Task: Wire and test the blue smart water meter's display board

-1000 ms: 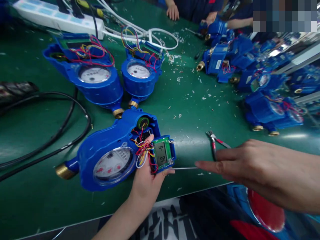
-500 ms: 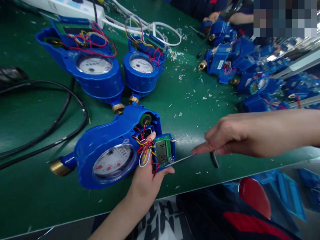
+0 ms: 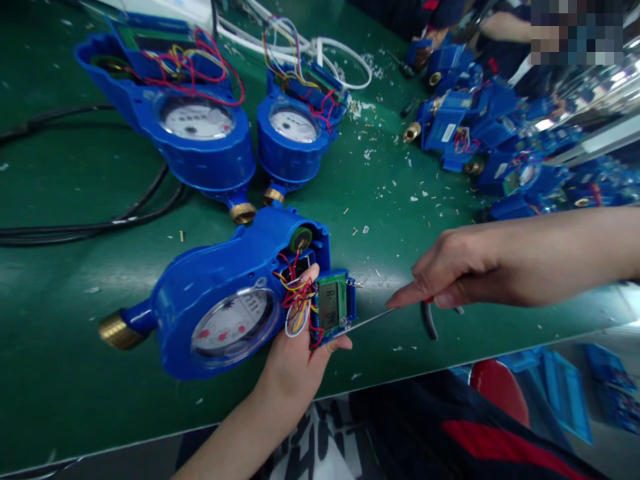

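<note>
A blue water meter (image 3: pixel 215 267) with a brass threaded end lies on the green table, its electronics compartment uncovered. My left hand (image 3: pixel 295 363) is closed around a small display module (image 3: pixel 331 307) beside that compartment, the thumb below its lower edge. Red, yellow and white wires (image 3: pixel 299 300) run from the module into the meter. In my right hand (image 3: pixel 450 270) is a thin-shafted screwdriver (image 3: pixel 373 320), its handle hidden in the fist and the index finger along the shaft. The shaft's tip touches the module's lower right corner.
Two more open meters (image 3: pixel 205 143) (image 3: pixel 293 137) with loose wires stand behind. Black cables (image 3: pixel 100 230) lie at left. Several meters (image 3: pixel 445 127) are piled at right, near another person's arm (image 3: pixel 505 28). Black tool handles (image 3: pixel 429 320) lie below my right hand. A red stool (image 3: pixel 499 390) is below the table edge.
The black cable loop at left has shifted and lies flatter. The whole view has moved slightly. Both hands keep the same grip, and the screwdriver tip stays at the module's corner.
</note>
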Tool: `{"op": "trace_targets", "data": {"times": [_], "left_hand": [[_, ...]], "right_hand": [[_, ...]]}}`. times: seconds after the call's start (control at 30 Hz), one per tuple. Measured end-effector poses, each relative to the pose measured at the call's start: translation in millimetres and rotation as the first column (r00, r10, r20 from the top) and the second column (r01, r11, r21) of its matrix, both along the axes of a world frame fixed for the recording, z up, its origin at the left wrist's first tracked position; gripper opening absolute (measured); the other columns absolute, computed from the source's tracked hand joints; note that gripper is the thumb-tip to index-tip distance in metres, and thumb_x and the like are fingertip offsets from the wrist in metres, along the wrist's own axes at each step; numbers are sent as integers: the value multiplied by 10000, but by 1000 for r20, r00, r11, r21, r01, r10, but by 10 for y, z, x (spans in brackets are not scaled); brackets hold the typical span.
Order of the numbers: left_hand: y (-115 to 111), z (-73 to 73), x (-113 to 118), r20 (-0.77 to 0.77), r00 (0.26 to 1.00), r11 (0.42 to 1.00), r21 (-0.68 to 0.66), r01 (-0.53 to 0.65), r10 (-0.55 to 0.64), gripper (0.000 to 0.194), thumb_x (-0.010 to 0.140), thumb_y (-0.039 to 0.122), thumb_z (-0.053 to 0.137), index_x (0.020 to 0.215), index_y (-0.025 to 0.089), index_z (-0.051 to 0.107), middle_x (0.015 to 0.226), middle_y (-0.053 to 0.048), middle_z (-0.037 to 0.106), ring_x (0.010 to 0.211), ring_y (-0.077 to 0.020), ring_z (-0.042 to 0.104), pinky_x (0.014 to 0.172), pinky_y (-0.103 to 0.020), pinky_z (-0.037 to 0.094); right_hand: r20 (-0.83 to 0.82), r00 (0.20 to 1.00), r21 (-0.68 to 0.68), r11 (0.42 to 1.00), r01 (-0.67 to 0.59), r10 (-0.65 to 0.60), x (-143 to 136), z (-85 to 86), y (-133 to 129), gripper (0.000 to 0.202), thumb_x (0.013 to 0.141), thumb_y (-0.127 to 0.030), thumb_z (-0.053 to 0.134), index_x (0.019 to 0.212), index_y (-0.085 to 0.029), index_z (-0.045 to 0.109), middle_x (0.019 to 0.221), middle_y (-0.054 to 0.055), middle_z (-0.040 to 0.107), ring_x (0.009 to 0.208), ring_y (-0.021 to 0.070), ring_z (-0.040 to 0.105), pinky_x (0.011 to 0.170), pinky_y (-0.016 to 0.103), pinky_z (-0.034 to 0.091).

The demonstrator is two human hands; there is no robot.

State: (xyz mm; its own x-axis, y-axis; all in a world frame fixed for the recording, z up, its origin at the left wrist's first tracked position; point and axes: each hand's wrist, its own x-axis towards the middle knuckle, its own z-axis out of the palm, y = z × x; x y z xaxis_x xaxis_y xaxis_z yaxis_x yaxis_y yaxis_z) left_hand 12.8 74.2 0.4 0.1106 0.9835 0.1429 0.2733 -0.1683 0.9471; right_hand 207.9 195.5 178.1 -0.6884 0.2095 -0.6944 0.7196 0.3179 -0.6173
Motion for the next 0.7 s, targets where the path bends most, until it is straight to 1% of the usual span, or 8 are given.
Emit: {"op": "trace_targets", "data": {"times": [0.07, 0.13, 0.23, 0.33, 0.47, 0.6, 0.7], "left_hand": [[-1, -3, -1, -1, 1000, 1000, -11, -4, 4, 865, 819, 442, 695, 1518, 317, 201, 1453, -164, 504, 1331, -376, 497, 1090, -610, 388], [-1, -6, -1, 3, 1000, 1000, -12, -3, 3, 878, 812, 447, 701, 1521, 311, 201, 1475, -166, 478, 1358, -378, 465, 1107, -617, 363], [-3, -11, -1, 17, 1000, 1000, 1, -7, 7, 844, 811, 438, 706, 1507, 321, 242, 1477, -152, 478, 1356, -375, 467, 1112, -615, 360], [-6, -15, -2, 22, 1000, 1000, 2, -20, 20, 819, 801, 396, 724, 1486, 337, 279, 1466, -128, 493, 1348, -367, 477, 1118, -607, 361], [-12, -29, -3, 18, 1000, 1000, 17, -16, 15, 802, 787, 339, 741, 1468, 322, 317, 1431, -120, 524, 1343, -357, 484, 1129, -580, 363], [-16, -42, 1, 12, 1000, 999, 17, -29, 29, 822, 772, 348, 756, 1466, 319, 314, 1391, -122, 551, 1331, -362, 495, 1117, -583, 378], [-18, -43, 3, 5, 1000, 999, 39, -24, 24, 807, 781, 381, 745, 1462, 329, 314, 1366, -127, 563, 1309, -372, 514, 1093, -604, 394]], "right_hand": [[-10, 1000, 13, 1000, -5, 5, 13, -4, -4, 412, 939, -72, 504, 1306, -238, 593, 854, -23, 709, 756, 40, 610, 643, 85, 424], [-7, 1000, -4, 1000, -3, 3, 15, -7, -16, 408, 938, -71, 504, 1299, -238, 598, 881, -22, 719, 769, 44, 615, 648, 91, 428], [9, 999, -10, 999, 46, -46, -18, -4, -27, 407, 919, -34, 503, 1252, -231, 630, 892, -45, 727, 752, 35, 615, 624, 89, 419], [82, 995, -28, 998, 64, -62, -92, 8, 3, 412, 892, -10, 513, 1228, -211, 639, 835, -65, 717, 705, 27, 589, 609, 84, 410], [191, 981, -76, 997, -17, 31, -191, 29, 66, 415, 894, -46, 520, 1273, -197, 598, 736, -71, 672, 631, 31, 502, 631, 108, 425], [226, 974, -24, 1000, -16, 21, -237, 25, 59, 401, 884, -53, 534, 1247, -200, 623, 611, -102, 574, 550, 24, 384, 568, 102, 376], [233, 972, -9, 1000, -26, 27, -228, -6, 22, 359, 861, -39, 555, 1173, -172, 676, 554, -119, 538, 520, 9, 377, 503, 88, 310]]}}
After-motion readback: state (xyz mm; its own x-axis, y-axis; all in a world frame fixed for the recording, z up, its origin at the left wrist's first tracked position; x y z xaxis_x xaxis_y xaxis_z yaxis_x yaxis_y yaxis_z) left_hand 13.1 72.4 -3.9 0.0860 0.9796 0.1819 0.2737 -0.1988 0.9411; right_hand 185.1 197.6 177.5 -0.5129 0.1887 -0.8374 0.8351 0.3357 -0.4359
